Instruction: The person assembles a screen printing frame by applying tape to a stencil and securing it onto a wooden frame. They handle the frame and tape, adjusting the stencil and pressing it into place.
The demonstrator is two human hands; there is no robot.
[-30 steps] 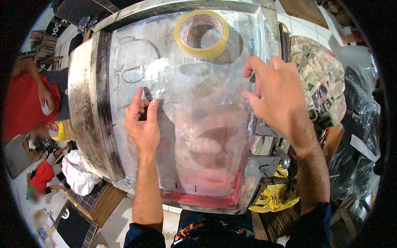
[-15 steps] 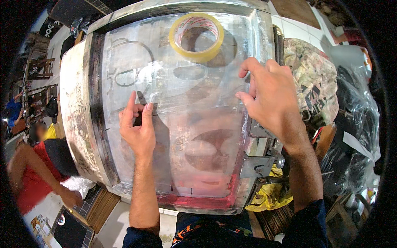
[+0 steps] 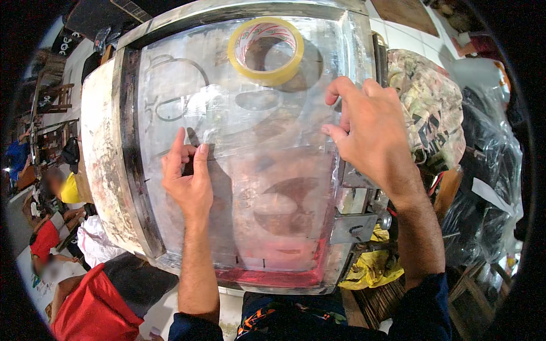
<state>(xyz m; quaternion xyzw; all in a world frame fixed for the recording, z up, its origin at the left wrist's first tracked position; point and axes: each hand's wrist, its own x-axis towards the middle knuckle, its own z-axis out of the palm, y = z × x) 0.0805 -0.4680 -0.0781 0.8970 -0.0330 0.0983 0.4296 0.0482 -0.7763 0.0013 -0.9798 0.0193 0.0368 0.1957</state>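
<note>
A framed printing screen (image 3: 130, 131) lies in front of me, its translucent mesh marked with curved dark shapes. Over the left part of the mesh is my left hand (image 3: 188, 176), index finger and thumb apart, the other fingers curled. My right hand (image 3: 372, 128) hovers by the frame's right side with thumb and forefinger spread in a loose C. Nothing visible sits in either hand; a clear film would be hard to make out. A roll of clear yellowish tape (image 3: 237, 55) rests toward the far side of the screen. Shiny clear strips cover parts of the mesh.
A metal hinge clamp (image 3: 354, 228) grips the frame's right edge. Beyond it are a stained cloth bundle (image 3: 429, 105), clear plastic sheeting (image 3: 489, 165) and a yellow bag (image 3: 372, 270). Red ink (image 3: 273, 277) stains the near edge. A person in red (image 3: 99, 304) is at lower left.
My hands keep nearly the same pose over the screen. The person in red at the left has moved nearer the lower edge of the view. The tape roll stays put.
</note>
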